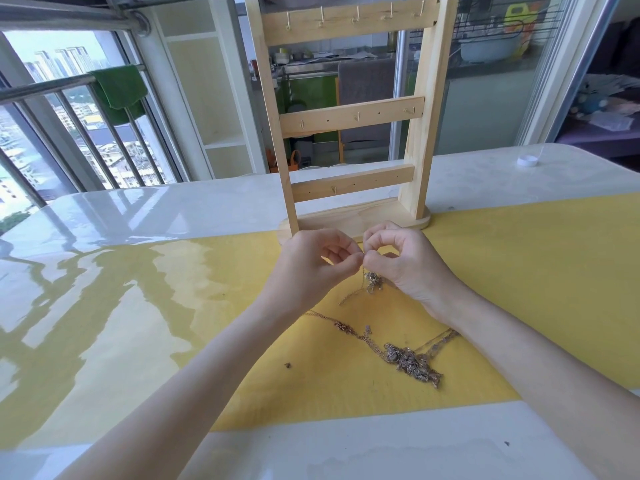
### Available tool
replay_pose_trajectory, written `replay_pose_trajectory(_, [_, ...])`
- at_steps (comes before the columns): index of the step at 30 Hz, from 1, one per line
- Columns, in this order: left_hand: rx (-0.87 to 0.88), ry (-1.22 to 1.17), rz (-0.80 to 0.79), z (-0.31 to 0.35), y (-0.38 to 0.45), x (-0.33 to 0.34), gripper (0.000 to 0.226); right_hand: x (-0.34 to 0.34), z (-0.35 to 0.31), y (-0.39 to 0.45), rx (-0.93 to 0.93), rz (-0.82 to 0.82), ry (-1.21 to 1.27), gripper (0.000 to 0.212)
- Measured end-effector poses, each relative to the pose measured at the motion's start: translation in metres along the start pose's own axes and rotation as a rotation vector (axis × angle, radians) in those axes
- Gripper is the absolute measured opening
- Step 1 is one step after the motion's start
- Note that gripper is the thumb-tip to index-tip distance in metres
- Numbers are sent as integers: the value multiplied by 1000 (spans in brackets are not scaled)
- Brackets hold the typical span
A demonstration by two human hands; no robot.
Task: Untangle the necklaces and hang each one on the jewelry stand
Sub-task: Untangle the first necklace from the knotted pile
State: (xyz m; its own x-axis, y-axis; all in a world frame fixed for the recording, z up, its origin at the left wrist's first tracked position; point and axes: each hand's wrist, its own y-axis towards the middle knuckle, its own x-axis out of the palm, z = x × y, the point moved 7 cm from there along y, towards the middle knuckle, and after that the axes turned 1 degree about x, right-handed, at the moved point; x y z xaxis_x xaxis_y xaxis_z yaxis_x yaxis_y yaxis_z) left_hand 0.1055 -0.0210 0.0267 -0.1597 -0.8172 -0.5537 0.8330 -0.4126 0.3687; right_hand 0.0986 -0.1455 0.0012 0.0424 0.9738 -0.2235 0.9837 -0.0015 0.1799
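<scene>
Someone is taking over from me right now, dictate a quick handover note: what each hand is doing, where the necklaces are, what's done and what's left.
Left hand: pinching a thin chain at the fingertips.
Right hand: pinching the same chain right beside it; a small knot dangles just below the grip.
Second, bigger tangle lies on the yellow mat, nearer the body.
Stand is upright behind the hands; no necklace shows on its hooks.
Done: nothing hung yet.
Left: free the knot, untangle the pile, hang each necklace.
</scene>
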Motion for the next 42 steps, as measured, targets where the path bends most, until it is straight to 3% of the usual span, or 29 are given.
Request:
replay_pose_trajectory(7, [75,-12,16,5,-2,5,16,6,9,1,81,-85,195,7])
replay_pose_trajectory(16, [63,-44,44,5,-3,5,22,7,7,2,62,-107,285,16])
replay_pose_trajectory(19, [32,-87,65,4,-2,2,25,5,8,2,49,-90,261,17])
replay_pose_trajectory(22, [-22,-184,72,3,0,-1,28,0,6,2,31,-59,273,2])
replay_pose_trajectory(26, [-78,-242,60,-3,1,-1,27,-5,0,2,-8,-41,221,12])
replay_pose_trajectory(35, [-122,-209,4,-8,1,3,26,-5,-6,1,-30,-58,90,2])
replay_pose_trajectory(42, [-149,-135,-58,-10,1,9,22,0,-4,0,-2,-105,14,21])
